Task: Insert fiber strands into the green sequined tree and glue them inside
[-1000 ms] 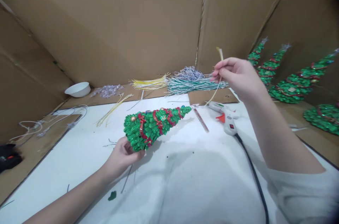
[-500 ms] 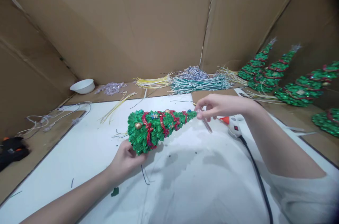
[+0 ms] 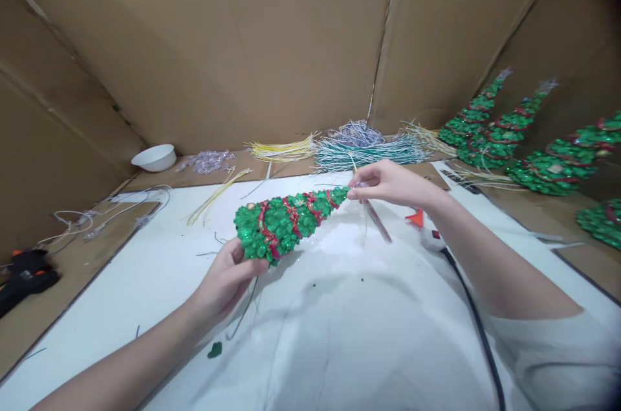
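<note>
A small green glittery tree (image 3: 286, 220) with red garlands lies on its side in the air, its tip pointing right. My left hand (image 3: 233, 275) grips it at the wide base, thumb in front. Thin dark wires hang below that base. The fingers of my right hand (image 3: 373, 183) are pinched at the tree's tip, around a small clear piece that is mostly hidden. Just under these fingers a thin clear stick (image 3: 378, 222) slants over the white table surface (image 3: 330, 333), and a yellowish wire pokes up behind them.
Several finished trees (image 3: 553, 165) stand at the right. Along the back lie green-white wires (image 3: 369, 153), yellow wires (image 3: 281, 149), clear pieces (image 3: 206, 162) and a white bowl (image 3: 154, 158). A black glue gun (image 3: 29, 275) is at the left; a black cable (image 3: 478, 317) runs down the right.
The tree has turned about its length and shifted slightly left and up, with both hands still on it. My right hand has moved left with the tip.
</note>
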The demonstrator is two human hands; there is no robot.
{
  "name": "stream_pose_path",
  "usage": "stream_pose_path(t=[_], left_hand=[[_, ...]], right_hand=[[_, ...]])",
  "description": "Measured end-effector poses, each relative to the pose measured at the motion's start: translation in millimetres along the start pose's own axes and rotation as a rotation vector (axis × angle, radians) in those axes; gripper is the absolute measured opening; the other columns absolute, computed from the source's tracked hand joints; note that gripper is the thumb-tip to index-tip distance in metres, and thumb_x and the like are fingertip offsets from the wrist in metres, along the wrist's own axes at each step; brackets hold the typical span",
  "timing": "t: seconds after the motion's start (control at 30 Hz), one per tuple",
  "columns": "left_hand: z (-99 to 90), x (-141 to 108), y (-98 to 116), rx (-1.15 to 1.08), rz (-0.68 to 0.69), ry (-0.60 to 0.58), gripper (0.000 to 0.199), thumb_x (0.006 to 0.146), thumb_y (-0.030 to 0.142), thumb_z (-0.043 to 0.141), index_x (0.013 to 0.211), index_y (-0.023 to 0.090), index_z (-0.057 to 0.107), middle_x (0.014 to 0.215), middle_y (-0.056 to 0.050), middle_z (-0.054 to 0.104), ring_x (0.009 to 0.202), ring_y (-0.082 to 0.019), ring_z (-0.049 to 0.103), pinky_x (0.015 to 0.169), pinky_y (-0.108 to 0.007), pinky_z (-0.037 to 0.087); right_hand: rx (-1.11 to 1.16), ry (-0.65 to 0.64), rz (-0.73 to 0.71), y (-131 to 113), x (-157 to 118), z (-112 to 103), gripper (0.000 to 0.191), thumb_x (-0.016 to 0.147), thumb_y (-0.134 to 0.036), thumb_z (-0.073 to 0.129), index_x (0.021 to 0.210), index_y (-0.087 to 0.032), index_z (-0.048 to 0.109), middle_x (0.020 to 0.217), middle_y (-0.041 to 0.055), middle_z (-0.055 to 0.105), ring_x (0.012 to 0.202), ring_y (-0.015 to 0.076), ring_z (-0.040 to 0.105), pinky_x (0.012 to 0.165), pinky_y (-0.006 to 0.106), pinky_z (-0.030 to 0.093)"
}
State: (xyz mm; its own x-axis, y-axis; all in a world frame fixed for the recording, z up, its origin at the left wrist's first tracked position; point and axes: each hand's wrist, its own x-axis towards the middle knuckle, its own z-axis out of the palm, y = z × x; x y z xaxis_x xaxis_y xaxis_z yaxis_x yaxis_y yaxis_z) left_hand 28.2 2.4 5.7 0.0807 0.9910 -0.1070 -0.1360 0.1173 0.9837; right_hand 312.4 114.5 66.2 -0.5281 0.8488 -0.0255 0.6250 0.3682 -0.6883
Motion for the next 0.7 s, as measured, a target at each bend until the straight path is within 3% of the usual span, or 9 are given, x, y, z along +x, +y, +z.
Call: stream_pose_path(t=[0.13, 0.23, 0.3, 0.37, 0.47, 0.57, 0.7], left_hand=[[-2.3, 7, 4, -0.240, -0.109, -0.082, 0.030, 0.062, 0.014, 0.071, 0.091, 0.017, 0.070, 0.096, -0.007, 0.071, 0.094, -0.025, 0.063, 0.087, -0.034, 0.047], [-2.3, 9, 3, -0.306, -0.130, -0.128, 0.030, 0.062, 0.014, 0.070, 0.093, 0.016, 0.070, 0.094, -0.008, 0.072, 0.095, -0.027, 0.063, 0.088, -0.038, 0.047], [-1.0, 8, 1, -0.324, -0.153, -0.151, 0.029, 0.063, 0.014, 0.069, 0.092, 0.015, 0.070, 0.092, -0.008, 0.072, 0.095, -0.028, 0.063, 0.088, -0.039, 0.047], [0.8, 6, 1, -0.328, -0.172, -0.153, 0.025, 0.064, 0.014, 0.068, 0.089, 0.015, 0.070, 0.091, -0.008, 0.072, 0.095, -0.028, 0.063, 0.086, -0.039, 0.048], [3.1, 4, 0, -0.317, -0.184, -0.129, 0.023, 0.064, 0.013, 0.068, 0.087, 0.014, 0.070, 0.090, -0.007, 0.072, 0.096, -0.028, 0.063, 0.084, -0.037, 0.049], [3.6, 4, -3, -0.307, -0.177, -0.116, 0.029, 0.064, 0.011, 0.068, 0.093, 0.015, 0.069, 0.094, -0.007, 0.072, 0.099, -0.028, 0.061, 0.086, -0.037, 0.047], [3.5, 6, -8, -0.330, -0.167, -0.120, 0.036, 0.067, 0.010, 0.066, 0.102, 0.017, 0.067, 0.102, -0.006, 0.070, 0.105, -0.027, 0.059, 0.089, -0.037, 0.045]], right_hand=[[-0.035, 0.142, 0.014, 8, 5, 2, 0.033, 0.071, -0.047, 0.063, 0.084, -0.016, 0.067, 0.081, 0.0056, 0.068, 0.072, 0.0172, 0.059, 0.063, 0.027, 0.041], [0.009, 0.431, -0.038, 11, 5, -3, 0.031, 0.080, -0.044, 0.054, 0.075, -0.016, 0.066, 0.072, 0.0052, 0.066, 0.067, 0.0159, 0.060, 0.062, 0.028, 0.043], [0.117, 0.664, -0.130, 8, 3, -6, 0.025, 0.083, -0.037, 0.051, 0.078, -0.016, 0.065, 0.071, 0.0044, 0.065, 0.065, 0.0143, 0.060, 0.063, 0.028, 0.046], [0.218, 0.776, -0.241, 1, -1, -6, 0.017, 0.085, -0.030, 0.049, 0.087, -0.018, 0.061, 0.073, 0.0031, 0.063, 0.065, 0.0128, 0.061, 0.064, 0.027, 0.048], [0.289, 0.699, -0.329, -15, -10, 0, 0.009, 0.088, -0.027, 0.047, 0.095, -0.024, 0.052, 0.073, -0.0002, 0.060, 0.063, 0.0112, 0.060, 0.061, 0.026, 0.048], [0.291, 0.476, -0.337, -31, -18, 12, 0.012, 0.090, -0.023, 0.043, 0.102, -0.026, 0.044, 0.072, -0.0022, 0.059, 0.055, 0.0092, 0.055, 0.053, 0.024, 0.044], [0.106, 0.166, -0.377, -48, -27, 29, 0.011, 0.087, -0.014, 0.042, 0.094, -0.020, 0.050, 0.073, -0.0017, 0.060, 0.058, 0.0078, 0.052, 0.053, 0.021, 0.039]])
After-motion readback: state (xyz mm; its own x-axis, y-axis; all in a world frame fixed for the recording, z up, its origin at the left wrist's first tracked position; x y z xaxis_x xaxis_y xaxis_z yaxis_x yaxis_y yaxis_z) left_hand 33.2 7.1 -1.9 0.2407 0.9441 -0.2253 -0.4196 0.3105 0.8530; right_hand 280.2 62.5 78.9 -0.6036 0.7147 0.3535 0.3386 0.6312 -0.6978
